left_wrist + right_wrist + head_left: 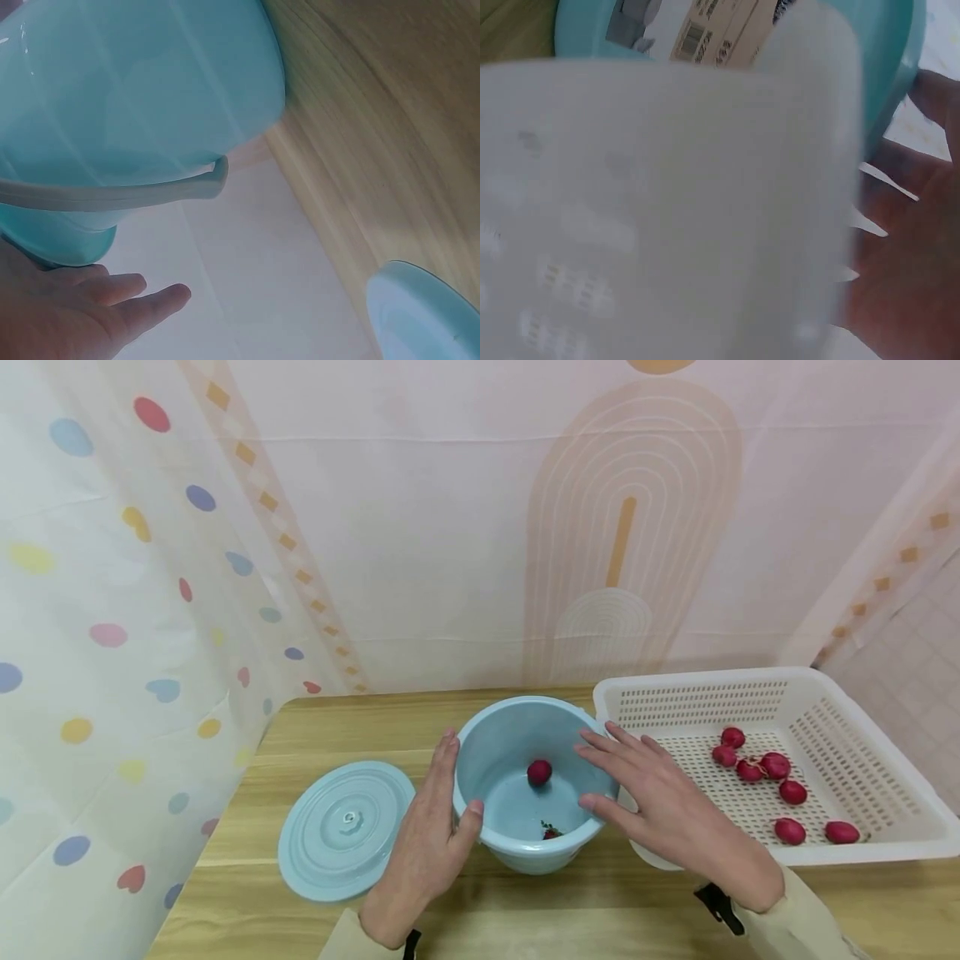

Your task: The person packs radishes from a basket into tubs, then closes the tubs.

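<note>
A light blue bucket [517,735] stands upright on the table, with a red radish [538,772] and a smaller one with green bits [551,832] inside. My left hand [431,835] lies along its left rim, fingers extended. On the right side my right hand [663,797] has its fingers spread at the rim. In the left wrist view the left hand [90,307] is by the rim of the bucket [142,90], whose grey handle hangs down its side. The right wrist view shows the right hand [907,225] at the rim, partly behind the white basket [667,187].
The white basket [697,681] stands on the right, close against the bucket, with several radishes [776,766] in it. A round blue lid [341,868] lies flat on the wooden table [247,827] to the left. Behind the table hangs a patterned curtain [435,527].
</note>
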The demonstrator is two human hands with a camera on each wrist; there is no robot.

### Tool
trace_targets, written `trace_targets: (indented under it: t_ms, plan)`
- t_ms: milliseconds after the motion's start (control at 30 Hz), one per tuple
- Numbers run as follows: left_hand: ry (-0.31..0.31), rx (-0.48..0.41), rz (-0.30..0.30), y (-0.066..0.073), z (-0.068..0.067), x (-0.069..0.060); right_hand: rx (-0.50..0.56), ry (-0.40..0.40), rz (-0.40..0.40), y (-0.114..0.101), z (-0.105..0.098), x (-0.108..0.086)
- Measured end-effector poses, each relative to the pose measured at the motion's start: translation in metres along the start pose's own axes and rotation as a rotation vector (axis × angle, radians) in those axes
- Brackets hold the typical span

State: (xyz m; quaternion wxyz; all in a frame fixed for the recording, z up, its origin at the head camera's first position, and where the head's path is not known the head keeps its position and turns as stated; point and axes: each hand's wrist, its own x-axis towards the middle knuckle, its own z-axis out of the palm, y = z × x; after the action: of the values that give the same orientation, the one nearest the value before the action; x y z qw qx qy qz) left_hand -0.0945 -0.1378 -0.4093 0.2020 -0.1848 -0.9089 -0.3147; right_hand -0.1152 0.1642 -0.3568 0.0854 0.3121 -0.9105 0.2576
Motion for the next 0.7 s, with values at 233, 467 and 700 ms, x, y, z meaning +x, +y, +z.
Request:
trace_targets:
  t_ms: [233,467,700]
  plan:
    - [-0.016,-0.007,-0.020,0.000,0.000,0.000,-0.062,-0.061,0.042,0.002,-0.017,-0.017]
    - [0.004,-0.002,-0.001,-0.001,0.001,0.000,-0.097,-0.056,0.037,0.015,-0.042,-0.029]
    - [-0.005,-0.006,-0.004,-0.001,0.001,0.001,-0.162,-0.013,0.018,0.037,-0.070,-0.036]
